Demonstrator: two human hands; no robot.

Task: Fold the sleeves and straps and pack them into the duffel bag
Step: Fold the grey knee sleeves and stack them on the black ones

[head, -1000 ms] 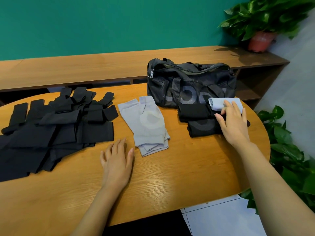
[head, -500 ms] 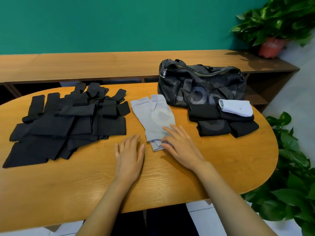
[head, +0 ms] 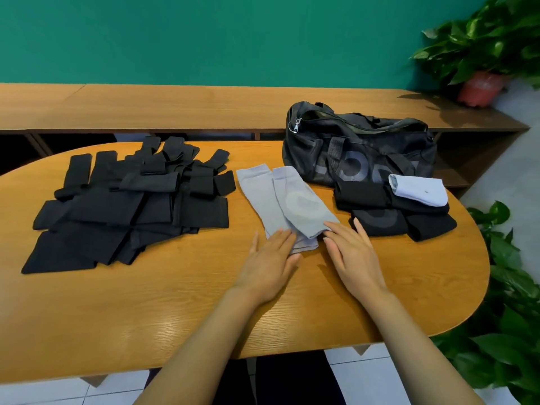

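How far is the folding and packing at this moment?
Done: a few folded black pieces and one white sleeve stacked in front of the duffel bag, not in it. In hand: left hand and right hand touch the near ends of the grey sleeves. Left: the large black pile, then all the packing.

One wide-angle view looks from the person's head, forward and down over the table (head: pixel 122 325), facing the green wall (head: pixel 233 36) at 12 o'clock. It sits close: the left hand (head: pixel 270 264) and right hand (head: pixel 355 258) lie near mid-frame, forearms (head: pixel 204 346) entering from 6 o'clock. The table runs out of frame at 9 o'clock, and floor tiles (head: pixel 359 372) show at 6 o'clock
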